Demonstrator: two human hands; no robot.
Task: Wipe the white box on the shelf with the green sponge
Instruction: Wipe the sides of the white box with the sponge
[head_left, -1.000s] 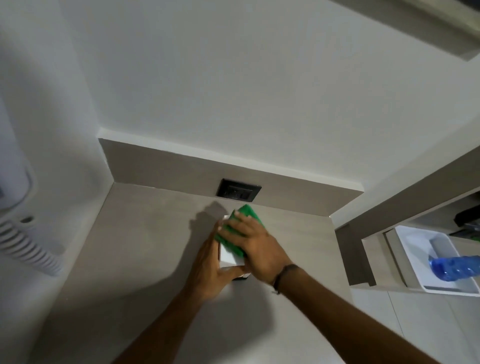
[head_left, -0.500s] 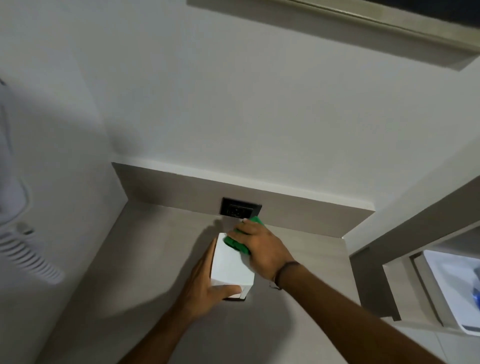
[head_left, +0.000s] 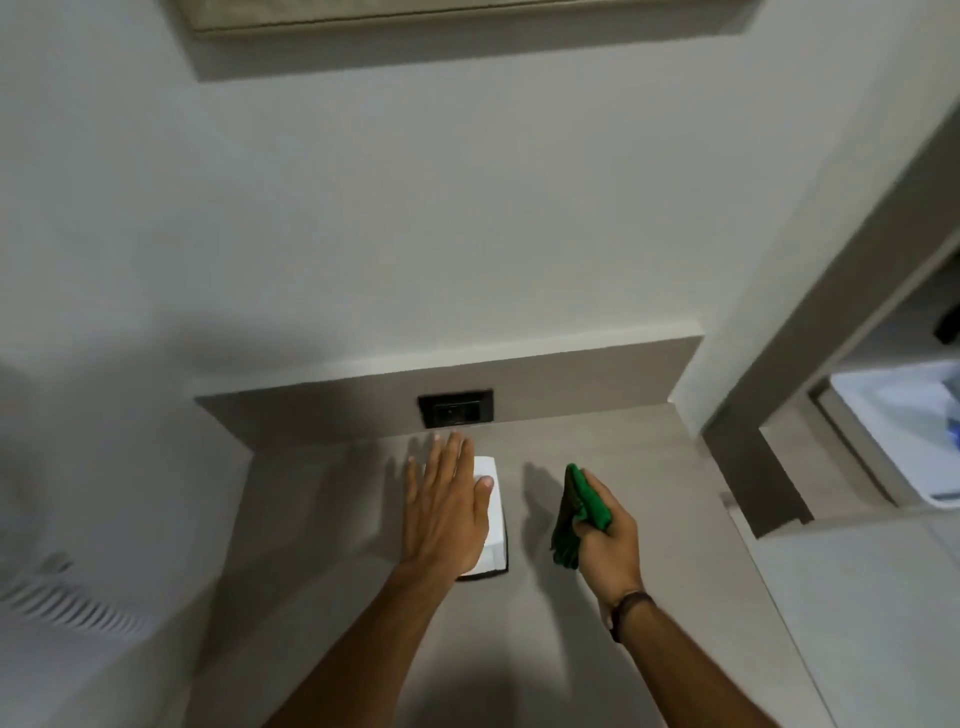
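The white box (head_left: 493, 519) lies on the grey shelf (head_left: 322, 519), its long side pointing toward the back wall. My left hand (head_left: 445, 506) is spread flat over the box's left part, fingers straight and apart, covering much of it. To the right of the box, my right hand (head_left: 605, 540) is closed around the green sponge (head_left: 576, 512), held on edge just above the shelf and apart from the box.
A black wall socket (head_left: 456, 409) sits in the low grey backsplash just behind the box. A white vented appliance (head_left: 57, 592) stands at the left. At the right, a lower recess holds a white tray (head_left: 904, 431).
My right hand has lifted the sponge off the box and moved to its right. My left hand let go of the box's side and now lies flat and spread on top.
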